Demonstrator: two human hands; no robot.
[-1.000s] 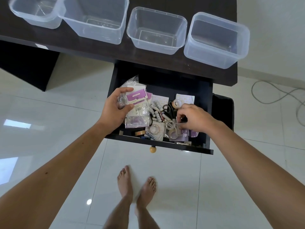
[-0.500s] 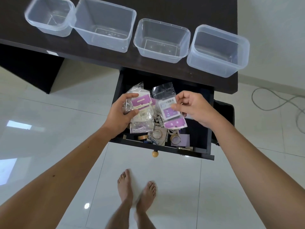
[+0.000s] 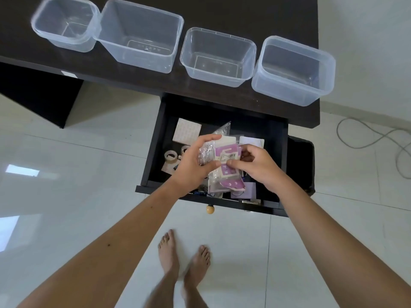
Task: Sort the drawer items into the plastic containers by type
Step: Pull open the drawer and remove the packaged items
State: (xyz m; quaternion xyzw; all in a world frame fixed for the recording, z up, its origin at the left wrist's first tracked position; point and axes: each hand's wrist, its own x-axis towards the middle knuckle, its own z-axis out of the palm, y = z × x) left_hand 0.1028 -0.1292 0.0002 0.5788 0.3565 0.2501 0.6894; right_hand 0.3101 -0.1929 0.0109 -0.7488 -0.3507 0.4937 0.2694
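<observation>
With both the left hand and right hand clamped on a loose stack of purple-labelled packets, probably slippery plastic, one could slide back into the drawer.

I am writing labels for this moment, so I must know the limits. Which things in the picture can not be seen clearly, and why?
- Packets, head view: print too small to read; the left hand and right hand cover part of the stack.
- Drawer front contents: hidden under hands and packets.
- Drawer back: hidden under the desk edge.
- Tape rolls: partly hidden by the left hand.
- Cable: cut off by the right edge.
</observation>
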